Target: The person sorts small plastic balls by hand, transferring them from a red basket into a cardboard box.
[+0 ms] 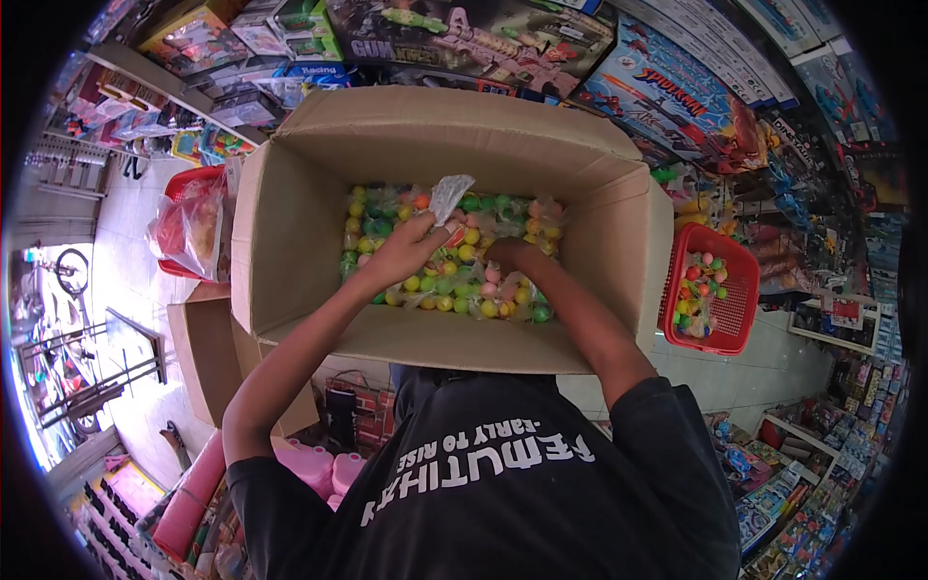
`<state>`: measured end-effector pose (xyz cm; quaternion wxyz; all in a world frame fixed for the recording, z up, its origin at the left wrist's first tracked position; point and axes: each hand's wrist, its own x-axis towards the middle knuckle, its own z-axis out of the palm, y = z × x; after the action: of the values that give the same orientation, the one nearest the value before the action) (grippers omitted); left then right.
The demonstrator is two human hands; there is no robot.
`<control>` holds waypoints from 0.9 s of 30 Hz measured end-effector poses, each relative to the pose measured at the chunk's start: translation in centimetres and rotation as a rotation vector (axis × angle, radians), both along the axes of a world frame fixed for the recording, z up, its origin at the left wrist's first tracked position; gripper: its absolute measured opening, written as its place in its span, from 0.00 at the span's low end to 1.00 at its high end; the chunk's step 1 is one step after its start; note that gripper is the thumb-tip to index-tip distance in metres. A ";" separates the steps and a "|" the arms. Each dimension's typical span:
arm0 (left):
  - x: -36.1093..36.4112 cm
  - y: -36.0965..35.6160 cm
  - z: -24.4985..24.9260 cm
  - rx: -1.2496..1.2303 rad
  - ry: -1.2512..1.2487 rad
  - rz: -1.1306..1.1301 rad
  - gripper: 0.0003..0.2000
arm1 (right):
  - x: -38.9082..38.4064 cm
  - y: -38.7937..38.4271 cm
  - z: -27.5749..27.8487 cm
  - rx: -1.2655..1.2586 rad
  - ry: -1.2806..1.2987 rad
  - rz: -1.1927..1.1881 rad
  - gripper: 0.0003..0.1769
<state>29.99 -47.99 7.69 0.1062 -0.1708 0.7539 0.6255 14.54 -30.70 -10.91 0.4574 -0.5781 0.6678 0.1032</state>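
Note:
A large open cardboard box (pixel 425 340) stands in front of me. Bags of small colourful balls (pixel 445 290), yellow, green, pink and orange, cover its bottom in clear plastic. My left hand (pixel 411 253) is closed around a clear plastic bag (pixel 449 196), whose gathered end sticks up above the fingers; orange shows beneath it. Farther right inside the box, my right hand (pixel 509 254) reaches down among the bagged balls. Its fingers are bent down and mostly hidden, so I cannot see whether they grip anything.
To the right of the box sits a red plastic basket (pixel 742 290) with bagged balls in it. Another red basket (pixel 184 184) with a plastic bag is on the left. A second cardboard box (pixel 208 358) stands at lower left. Boxed toys (pixel 474 43) line the shelves ahead.

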 end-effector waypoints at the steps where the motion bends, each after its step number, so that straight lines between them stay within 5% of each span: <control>1: 0.0 0.2 -0.3 0.024 -0.003 0.025 0.16 | -0.1 0.0 -0.2 -0.024 0.023 0.031 0.24; 7: -1.9 -0.7 -2.0 0.032 -0.087 -0.010 0.20 | -1.1 -1.4 4.5 0.298 -0.042 -0.134 0.31; 14: -6.0 0.0 -2.3 0.183 -0.329 0.082 0.26 | -6.5 -2.5 8.3 0.257 -0.085 -0.281 0.30; 17: -7.9 -0.2 -6.3 0.359 -0.302 -0.090 0.26 | -8.9 -3.0 9.6 0.270 0.080 -0.201 0.32; 21: -8.8 1.5 -8.7 0.096 -0.115 -0.197 0.28 | -9.0 -2.4 11.4 0.138 -0.241 -0.549 0.31; 22: -9.1 2.0 -8.6 0.259 -0.096 -0.271 0.32 | -8.8 -2.0 11.3 0.095 -0.339 -0.608 0.31; 27: -9.9 3.7 -13.7 0.236 -0.036 -0.346 0.33 | -7.5 -0.9 6.6 0.170 -0.345 -0.671 0.29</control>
<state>20.08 -44.28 -5.96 0.2447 -0.0365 0.6916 0.6786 7.06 -31.56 -4.28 0.6178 -0.2961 0.7221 -0.0961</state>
